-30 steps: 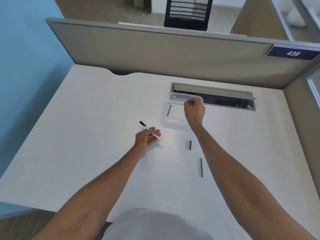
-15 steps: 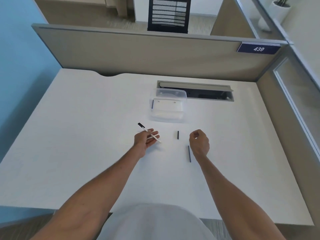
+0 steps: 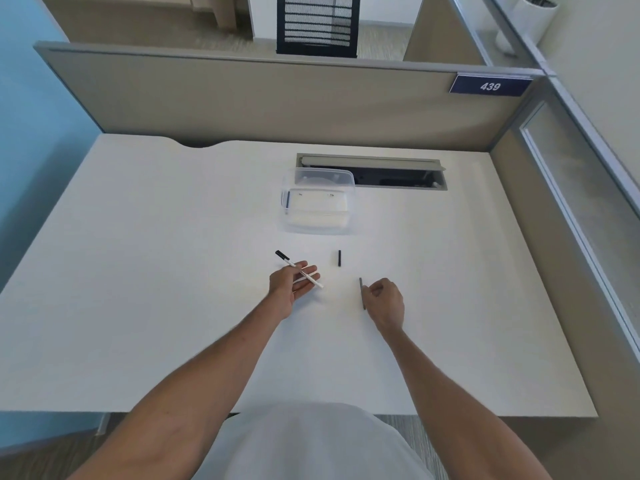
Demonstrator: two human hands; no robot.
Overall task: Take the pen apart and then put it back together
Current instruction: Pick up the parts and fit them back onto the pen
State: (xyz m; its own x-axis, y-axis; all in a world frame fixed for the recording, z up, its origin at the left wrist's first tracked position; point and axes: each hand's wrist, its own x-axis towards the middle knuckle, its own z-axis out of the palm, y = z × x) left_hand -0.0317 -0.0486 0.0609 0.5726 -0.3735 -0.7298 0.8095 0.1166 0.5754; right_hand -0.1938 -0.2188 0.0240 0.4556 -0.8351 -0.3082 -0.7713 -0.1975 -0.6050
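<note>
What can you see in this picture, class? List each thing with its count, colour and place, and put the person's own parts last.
Desk: one, white, fills the middle of the view.
Tub: one, clear plastic, on the desk near the far edge, in front of the cable slot; a dark stick lies inside at its left wall.
Cable slot: one, grey with lid raised, far side of the desk.
Pen: one, white with black end, lying across the left hand.
Short piece: one, black, on the desk between pen and tub.
Thin rod: one, dark grey, on the desk at the right hand's fingertips.
Sign: one, navy, reads 439, on the beige partition.
Plant pot: one, white, top right.
Left hand: open, palm up.
Right hand: curled, beside the rod.
</note>
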